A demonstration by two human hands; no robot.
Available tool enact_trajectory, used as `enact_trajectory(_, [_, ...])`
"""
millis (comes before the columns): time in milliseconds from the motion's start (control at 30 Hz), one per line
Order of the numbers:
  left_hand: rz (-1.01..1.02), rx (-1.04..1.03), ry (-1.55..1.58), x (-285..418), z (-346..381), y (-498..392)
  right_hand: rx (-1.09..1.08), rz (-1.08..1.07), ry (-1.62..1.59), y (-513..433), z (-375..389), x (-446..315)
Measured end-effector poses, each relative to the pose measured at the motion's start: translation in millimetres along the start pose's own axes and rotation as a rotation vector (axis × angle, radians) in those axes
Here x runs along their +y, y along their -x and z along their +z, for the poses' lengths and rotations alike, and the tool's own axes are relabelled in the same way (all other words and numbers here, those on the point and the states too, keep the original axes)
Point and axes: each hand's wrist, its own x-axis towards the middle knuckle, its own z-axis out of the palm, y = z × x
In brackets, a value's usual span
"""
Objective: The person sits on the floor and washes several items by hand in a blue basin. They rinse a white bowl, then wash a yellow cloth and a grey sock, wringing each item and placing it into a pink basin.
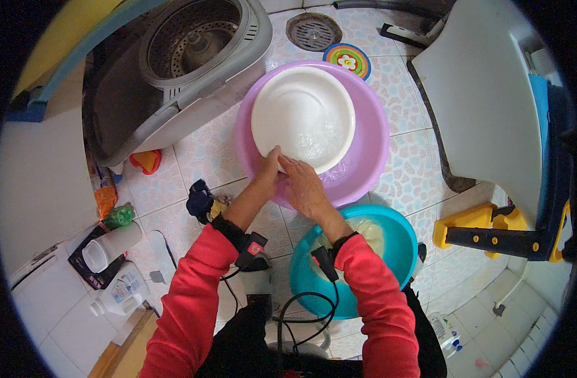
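Observation:
A round white basin (301, 111) sits inside a larger pink-purple basin (371, 151) on the tiled floor. Bright ripples and wet glints show in both. At the white basin's near rim, my left hand (267, 176) grips the edge with its thumb on the inner side. My right hand (305, 189) lies against the same rim, touching the left one; its fingertips are partly hidden, so its grip is unclear. Below my right forearm stands a teal basin (402, 236) with a pale thing or cloudy liquid in it, partly covered by my sleeve.
A twin-tub washing machine (208, 92) with an uncovered spin drum stands at upper left. A floor drain (314, 31) and a colourful round disc (359, 59) lie beyond the basins. Dark cloth (199, 201), a white detergent jug (123, 289) and a yellow-black folding stool (487, 234) are nearby.

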Motion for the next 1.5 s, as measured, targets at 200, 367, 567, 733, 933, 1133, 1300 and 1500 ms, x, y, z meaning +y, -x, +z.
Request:
enact_trajectory(200, [0.176,-0.159,-0.143,28.6,-12.7,14.0,0.027,-0.171,0.701,-5.2,-47.3,29.1])
enact_trajectory(367, [0.236,-0.128,0.171,1.6,17.6,28.0,0.11,-0.195,0.145,-12.6,0.9,-9.2])
enact_trajectory(567, [0.142,-0.08,-0.102,25.7,-8.8,32.8,0.006,-0.149,0.721,-8.0,-36.5,16.7])
enact_trajectory(733, [0.471,-0.214,-0.357,12.9,-4.2,35.5,-0.007,-0.054,0.249,1.6,-11.8,-14.6])
enact_trajectory(933, [0.173,-0.108,-0.147,29.0,-13.3,28.9,-0.037,-0.169,0.383,3.7,-39.3,0.4])
enact_trajectory(1133, [0.451,-0.029,-0.279,12.0,11.8,43.6,0.032,-0.005,0.05,3.8,-13.4,-23.7])
enact_trajectory(1300, [0.127,-0.125,-0.075,40.3,-4.1,45.9,-0.115,-0.064,0.271,3.0,-29.6,-11.8])
enact_trajectory(1500, [0.288,-0.157,-0.195,44.6,14.8,56.2,0.015,-0.098,0.04,3.2,-36.9,-21.0])
